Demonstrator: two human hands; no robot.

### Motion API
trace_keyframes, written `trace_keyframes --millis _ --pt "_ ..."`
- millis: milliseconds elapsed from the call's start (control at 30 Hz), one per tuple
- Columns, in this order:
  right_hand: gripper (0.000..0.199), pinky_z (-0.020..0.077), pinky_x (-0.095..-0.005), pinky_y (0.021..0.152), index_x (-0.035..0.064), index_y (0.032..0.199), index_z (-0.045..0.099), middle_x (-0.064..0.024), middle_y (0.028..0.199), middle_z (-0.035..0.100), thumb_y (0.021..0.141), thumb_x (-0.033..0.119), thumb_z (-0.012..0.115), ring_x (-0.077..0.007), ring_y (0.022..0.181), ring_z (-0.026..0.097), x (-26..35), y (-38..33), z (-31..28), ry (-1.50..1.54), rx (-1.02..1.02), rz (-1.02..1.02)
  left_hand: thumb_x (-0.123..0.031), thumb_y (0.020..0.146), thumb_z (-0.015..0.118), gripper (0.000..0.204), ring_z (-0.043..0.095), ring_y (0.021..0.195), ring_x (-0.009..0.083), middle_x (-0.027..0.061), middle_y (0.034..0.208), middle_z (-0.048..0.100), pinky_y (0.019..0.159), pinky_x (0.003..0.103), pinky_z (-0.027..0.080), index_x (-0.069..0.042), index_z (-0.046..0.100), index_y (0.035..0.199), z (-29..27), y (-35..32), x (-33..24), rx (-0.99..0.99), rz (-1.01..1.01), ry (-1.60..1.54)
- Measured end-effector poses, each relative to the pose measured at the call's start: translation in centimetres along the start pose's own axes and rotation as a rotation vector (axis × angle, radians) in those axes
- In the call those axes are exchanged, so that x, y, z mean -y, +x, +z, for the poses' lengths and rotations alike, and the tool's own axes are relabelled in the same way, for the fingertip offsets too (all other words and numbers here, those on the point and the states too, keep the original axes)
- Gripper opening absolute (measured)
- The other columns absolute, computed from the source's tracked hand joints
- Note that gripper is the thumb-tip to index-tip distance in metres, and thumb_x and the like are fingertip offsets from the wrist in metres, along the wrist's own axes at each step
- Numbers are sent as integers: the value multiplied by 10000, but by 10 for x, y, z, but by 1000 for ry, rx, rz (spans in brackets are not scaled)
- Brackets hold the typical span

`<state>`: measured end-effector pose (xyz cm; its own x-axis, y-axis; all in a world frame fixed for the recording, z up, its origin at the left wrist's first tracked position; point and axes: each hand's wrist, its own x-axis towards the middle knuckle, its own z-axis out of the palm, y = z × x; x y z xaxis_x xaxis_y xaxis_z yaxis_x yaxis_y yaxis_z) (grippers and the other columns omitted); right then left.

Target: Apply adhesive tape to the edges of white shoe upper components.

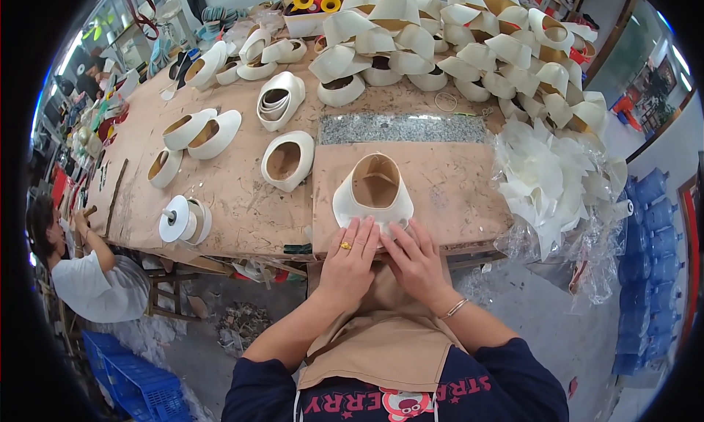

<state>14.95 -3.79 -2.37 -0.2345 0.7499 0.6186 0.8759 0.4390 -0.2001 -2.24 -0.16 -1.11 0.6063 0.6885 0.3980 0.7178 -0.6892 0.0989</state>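
A stiff white piece point(342, 200) with an oval opening, a tan inside and a flared rim stands on the brown-covered table point(462, 195) in front of me. My left hand point(353, 259), with a gold ring, lies with fingers stretched over the near part of the rim. Beside it, my right hand point(418, 262), a bracelet on its wrist, rests flat on the same rim, fingers extended. The two hands nearly meet, and their fingers cover part of the near edge. Just left of the piece lies a similar white piece point(306, 158) with a tan inside.
A granite strip point(403, 129) lies beyond the piece. Many similar pieces point(411, 37) are heaped at the back. White sheets in clear plastic point(546, 180) hang over the right edge. A white-tape spool point(178, 220) stands left. A person point(99, 275) works at far left.
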Motion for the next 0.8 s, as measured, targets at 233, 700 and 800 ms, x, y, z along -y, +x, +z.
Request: trace_keyframes --millis 233,700,800 --pt "380 329 -416 1052 63 1144 609 -78 1267 560 773 131 659 -242 1182 511 4 8 5 28 74 -39 -144 602 770 778 420 1274 324 163 1354 468 1053 437 305 -9 457 1301 -13 -6 11 -114 -153 -226" --pt "225 448 -196 635 52 997 590 55 814 562 969 259 505 -55 753 534 -3 59 -13 1811 374 891 -157 853 647 623 587 991 166 74 1196 554 807 282 501 -43 334 1379 -13 74 32 -201 -561 -2068" --pt "220 471 -225 623 47 996 574 -5 833 595 962 255 507 -74 746 571 -36 92 -6 1702 -281 995 -203 912 601 321 582 827 94 14 931 628 653 240 484 -57 567 1196 26 79 31 -53 -771 -1886"
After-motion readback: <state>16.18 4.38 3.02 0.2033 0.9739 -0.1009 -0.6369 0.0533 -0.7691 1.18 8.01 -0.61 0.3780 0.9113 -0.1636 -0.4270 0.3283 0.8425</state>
